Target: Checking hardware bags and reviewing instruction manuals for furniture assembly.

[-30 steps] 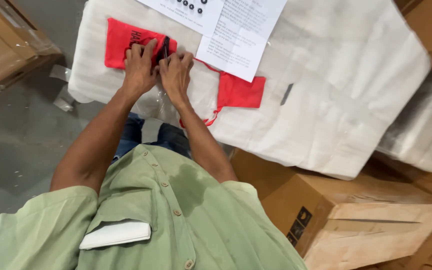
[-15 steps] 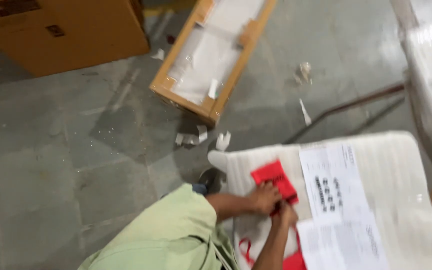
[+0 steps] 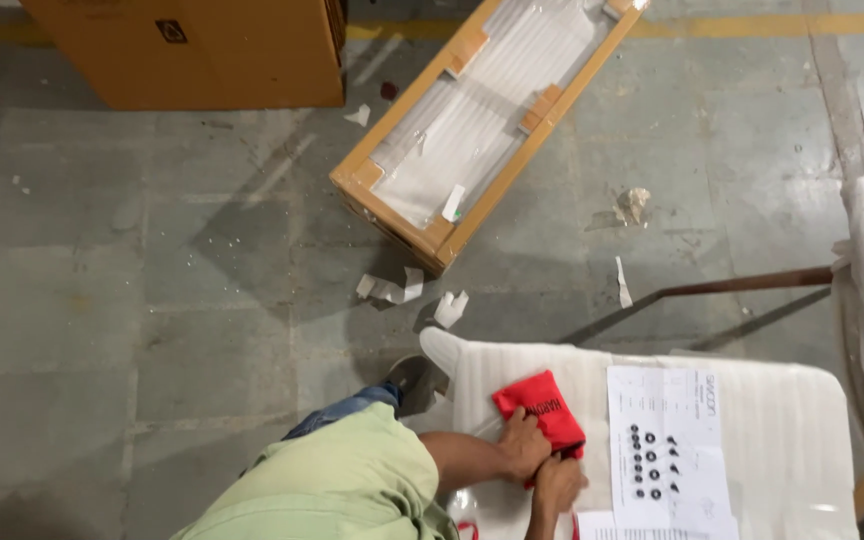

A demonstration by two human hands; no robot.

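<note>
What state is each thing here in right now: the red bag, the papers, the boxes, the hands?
Red bag: lying on the white wrapped panel, gripped by both hands.
Left hand: closed on the bag's lower edge.
Right hand: closed on the bag beside it.
Paper sheet: flat on the panel, untouched.
White wrapped panel: lying flat, still wrapped.
Long flat carton: on the floor, open-topped.
Brown box: upright, closed.
Paper scraps: scattered on the floor.

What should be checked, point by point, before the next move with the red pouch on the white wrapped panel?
1. Both hands on the red fabric pouch: ok; left hand and right hand touch it.
2. Firm grip: cannot tell; fingers partly hidden.
3. Pouch lies on the white foam-wrapped panel: ok.
4. White printed paper sheet apart from the pouch: ok, beside it.
5. Grey concrete floor tidy: not ok; paper scraps lie there.
</note>
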